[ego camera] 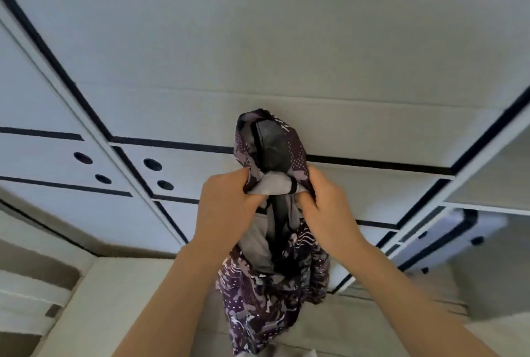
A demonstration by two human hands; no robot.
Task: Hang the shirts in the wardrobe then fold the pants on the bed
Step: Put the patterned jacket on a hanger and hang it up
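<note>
A dark purple patterned garment (269, 299) with a grey lining hangs bunched in front of me, held up in mid air. My left hand (223, 202) grips its upper edge on the left side. My right hand (327, 202) grips the same edge on the right, close beside the left. The fabric's top loops up above both hands and the rest droops below them. Whether it is a shirt or pants I cannot tell. No hanger shows.
White wardrobe doors (258, 64) with black trim fill the view ahead. Drawer fronts with round black pulls (152, 164) sit at left. An open white shelf section (493, 184) stands at right. A pale surface (114, 299) lies below left.
</note>
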